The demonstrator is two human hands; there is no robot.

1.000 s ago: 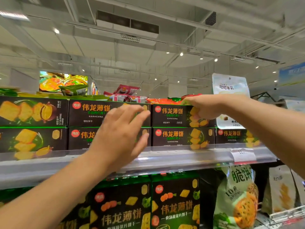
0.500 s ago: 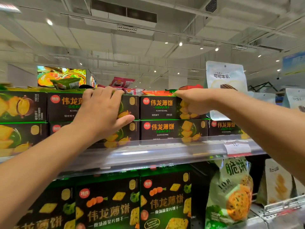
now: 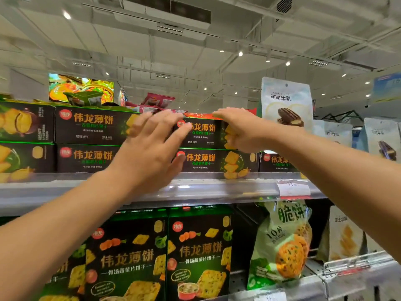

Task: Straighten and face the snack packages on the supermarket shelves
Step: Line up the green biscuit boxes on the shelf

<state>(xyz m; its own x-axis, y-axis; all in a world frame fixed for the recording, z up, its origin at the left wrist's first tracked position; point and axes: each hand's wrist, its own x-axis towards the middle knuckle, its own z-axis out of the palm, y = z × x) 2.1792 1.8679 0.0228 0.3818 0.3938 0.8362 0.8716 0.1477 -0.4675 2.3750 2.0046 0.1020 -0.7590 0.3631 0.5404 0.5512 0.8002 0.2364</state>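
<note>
Both hands at the upper cracker box on the top shelf

The left hand, fingers spread and straight, and the right hand, fingers bent over the top edge, bracket the upper cracker box on the top shelf. The 2 stacked rows look flush and front-facing; the tall cocoa-milk pouch and the lower shelf's bags seem left to check.

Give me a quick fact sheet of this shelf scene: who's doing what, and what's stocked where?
Place: supermarket aisle
Left hand: fingers spread, in front of the stacked black cracker boxes
Right hand: on the top right cracker box, fingers over its top edge
Top shelf: cracker boxes stacked two high, behind a clear rail
Beside them: white cocoa-milk pouch
Shelf below: taller green-topped boxes, a green cracker bag
</note>
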